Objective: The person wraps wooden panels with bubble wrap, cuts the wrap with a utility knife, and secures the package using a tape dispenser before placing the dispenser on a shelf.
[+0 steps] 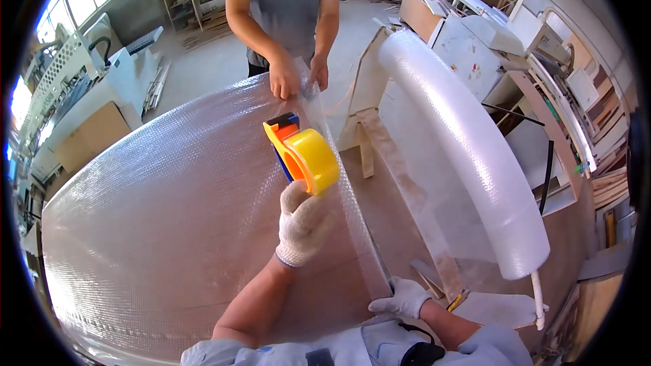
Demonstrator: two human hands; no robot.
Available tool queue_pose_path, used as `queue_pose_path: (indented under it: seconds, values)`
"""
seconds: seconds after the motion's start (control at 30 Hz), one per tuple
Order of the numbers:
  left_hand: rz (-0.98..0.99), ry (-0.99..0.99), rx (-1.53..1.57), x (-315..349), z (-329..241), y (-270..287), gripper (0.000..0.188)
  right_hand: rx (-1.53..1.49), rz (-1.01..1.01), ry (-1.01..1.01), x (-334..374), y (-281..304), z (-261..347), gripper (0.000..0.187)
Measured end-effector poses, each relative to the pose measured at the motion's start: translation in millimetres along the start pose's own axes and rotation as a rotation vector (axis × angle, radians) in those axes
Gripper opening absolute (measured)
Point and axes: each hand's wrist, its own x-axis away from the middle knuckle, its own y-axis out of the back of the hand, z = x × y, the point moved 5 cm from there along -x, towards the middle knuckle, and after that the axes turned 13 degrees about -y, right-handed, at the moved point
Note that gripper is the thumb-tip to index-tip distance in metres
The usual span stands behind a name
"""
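Note:
My left hand [303, 224], in a white knit glove, grips a tape dispenser [277, 134] above the wrapped surface. The dispenser has an orange-yellow frame and a dark front end, and carries a thick roll of yellow tape [317, 159]. Clear bubble wrap [169, 217] covers a large, flat brownish piece in front of me. At its right edge, near my body, my gloved right hand [403, 298] is closed on the margin of the wrap. Its fingertips are partly hidden.
Across from me a co-worker [283, 13] has both bare hands on the wrap's far edge. A big bubble-wrap roll [468, 156] lies on a rod [537, 295] at the right, beside a wooden stand [366, 88]. Boards and scraps crowd the right side; a white machine [112, 81] stands left.

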Motion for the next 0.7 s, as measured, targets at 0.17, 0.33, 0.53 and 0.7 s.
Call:
queue_pose_path:
  seconds: [0.17,0.33,0.53,0.7]
  values:
    - [-0.017,0.001,0.011,-8,-11,-1,0.052,0.073,-0.003,0.059,-5,11,1,0.098]
    - [0.056,-0.010,-0.023,-12,-12,0,0.047,0.064,-0.276,0.409,-58,39,-17,0.063]
    - [0.134,-0.077,0.059,-3,-14,-10,0.039,-0.952,-0.399,0.699,-30,80,64,0.052]
    - [0.336,-0.352,0.126,-29,-45,-30,0.032,-1.179,-0.498,0.973,17,102,128,0.062]
